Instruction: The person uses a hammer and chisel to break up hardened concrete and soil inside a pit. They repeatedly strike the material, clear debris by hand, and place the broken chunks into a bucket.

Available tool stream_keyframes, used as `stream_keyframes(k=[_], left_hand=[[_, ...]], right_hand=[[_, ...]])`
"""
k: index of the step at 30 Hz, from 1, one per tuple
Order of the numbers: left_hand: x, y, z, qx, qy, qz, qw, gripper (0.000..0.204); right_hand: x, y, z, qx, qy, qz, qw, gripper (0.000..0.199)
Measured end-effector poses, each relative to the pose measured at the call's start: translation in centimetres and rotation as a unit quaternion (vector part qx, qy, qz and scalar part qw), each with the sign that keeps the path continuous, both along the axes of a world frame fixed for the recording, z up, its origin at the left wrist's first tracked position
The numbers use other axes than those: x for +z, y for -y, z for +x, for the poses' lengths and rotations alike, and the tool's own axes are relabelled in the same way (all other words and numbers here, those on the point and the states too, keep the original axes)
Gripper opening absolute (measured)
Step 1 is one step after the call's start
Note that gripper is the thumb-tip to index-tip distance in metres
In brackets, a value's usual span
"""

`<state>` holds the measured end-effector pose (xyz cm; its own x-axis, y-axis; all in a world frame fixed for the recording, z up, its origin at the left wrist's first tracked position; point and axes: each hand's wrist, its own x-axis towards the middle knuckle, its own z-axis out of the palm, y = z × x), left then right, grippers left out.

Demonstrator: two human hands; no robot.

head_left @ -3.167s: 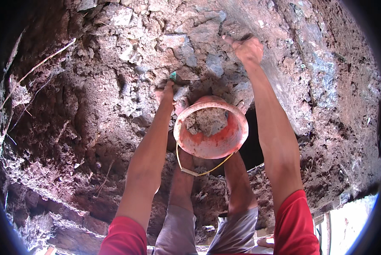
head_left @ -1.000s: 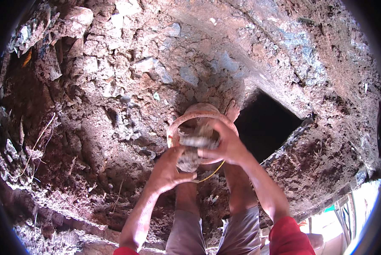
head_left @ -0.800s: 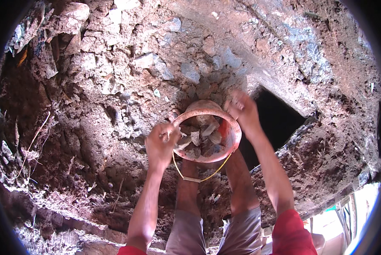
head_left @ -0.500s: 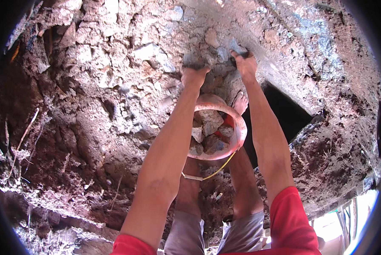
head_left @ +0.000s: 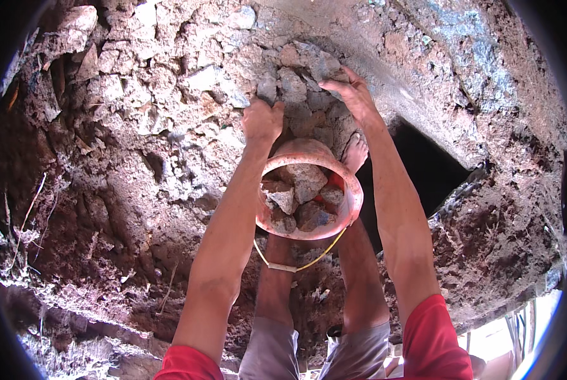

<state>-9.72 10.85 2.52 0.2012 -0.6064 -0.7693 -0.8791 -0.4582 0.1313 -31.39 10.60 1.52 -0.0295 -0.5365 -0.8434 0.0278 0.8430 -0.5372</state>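
Observation:
My left hand (head_left: 262, 121) is closed, its curled fingers against a small grey stone (head_left: 267, 88) in the rubble; what lies inside the fingers is hidden. To its right, my right hand (head_left: 354, 100) has thumb and forefinger apart, with fingertips at the edge of a flat grey rock (head_left: 321, 62). Whether they bear on that rock I cannot tell. Between my forearms, close to my legs, stands a worn orange-red bucket (head_left: 354, 206) holding several rough stones (head_left: 307, 182). Its yellow wire handle (head_left: 321, 258) hangs down on the near side.
A dark, square-edged hole (head_left: 426, 168) opens to the right of my bare foot (head_left: 355, 152). Broken rock (head_left: 116, 88) covers the ground to the left. Dry twigs (head_left: 29, 212) stick up at the far left. A smoother slope (head_left: 404, 82) rises beyond the hole.
My left hand has shifted left, and the gap between my hands has widened. My right hand's fingers have spread, with a flat rock now left of them. The bucket appears farther left, showing more stones.

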Motion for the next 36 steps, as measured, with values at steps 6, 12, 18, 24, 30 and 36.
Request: stream_keyframes(k=[6, 12, 18, 24, 30, 36], left_hand=[[0.8, 2.1, 0.0, -0.013, -0.017, -0.033, 0.999, 0.074], [1.8, 2.3, 1.1, 0.02, -0.069, -0.027, 0.997, 0.072], [2.9, 3.3, 2.2, 0.013, -0.103, 0.0, 0.995, 0.068], [8.0, -1.8, 3.0, 0.179, -0.194, -0.05, 0.963, 0.045], [23.5, -8.2, 2.9, 0.222, -0.229, -0.002, 0.948, 0.058], [24.6, -12.5, 3.8, -0.058, -0.177, 0.071, 0.98, 0.051]], right_hand=[[2.8, 3.4, 1.2, -0.156, 0.137, 0.064, 0.976, 0.104], [2.8, 2.2, 2.8, -0.131, 0.187, 0.062, 0.972, 0.096], [3.9, 3.8, 4.0, -0.117, 0.208, 0.063, 0.969, 0.086], [9.4, 1.5, 2.9, -0.064, 0.272, -0.024, 0.96, 0.079], [21.6, -8.1, 1.3, 0.069, 0.19, -0.115, 0.973, 0.082], [24.0, -14.5, 2.5, 0.333, -0.011, -0.084, 0.939, 0.08]])
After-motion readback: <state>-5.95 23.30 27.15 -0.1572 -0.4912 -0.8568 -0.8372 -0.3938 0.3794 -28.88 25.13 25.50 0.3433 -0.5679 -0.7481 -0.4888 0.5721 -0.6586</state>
